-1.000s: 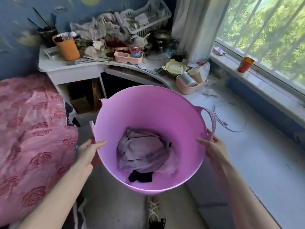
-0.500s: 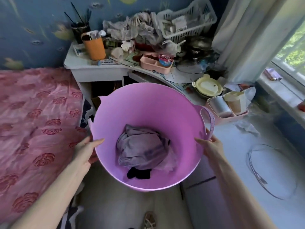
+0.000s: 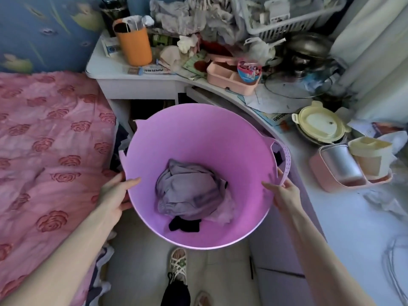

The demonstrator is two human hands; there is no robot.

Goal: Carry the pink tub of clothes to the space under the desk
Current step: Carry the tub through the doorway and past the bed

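Observation:
I hold the pink tub point(image 3: 198, 133) in the air in front of me, above the floor. Inside it lie crumpled lilac clothes point(image 3: 189, 188) and a small black piece point(image 3: 184, 224). My left hand point(image 3: 114, 193) grips the tub's left rim, thumb over the edge. My right hand point(image 3: 284, 193) grips the right rim just below the tub's looped handle point(image 3: 284, 160). The white desk point(image 3: 136, 82) stands straight ahead, and the dark space under the desk point(image 3: 150, 107) shows just beyond the tub's far rim.
A bed with a pink rose cover point(image 3: 48, 151) fills the left. The desk top is piled with an orange cup point(image 3: 134, 44), a white basket point(image 3: 278, 16), pink trays point(image 3: 234, 77) and a yellow lidded container point(image 3: 320, 124). My sandalled foot point(image 3: 178, 263) stands on the narrow floor strip below.
I have stepped closer to the desk; it and the bed loom larger and the window has left the view. Both hands keep the same grip on the tub.

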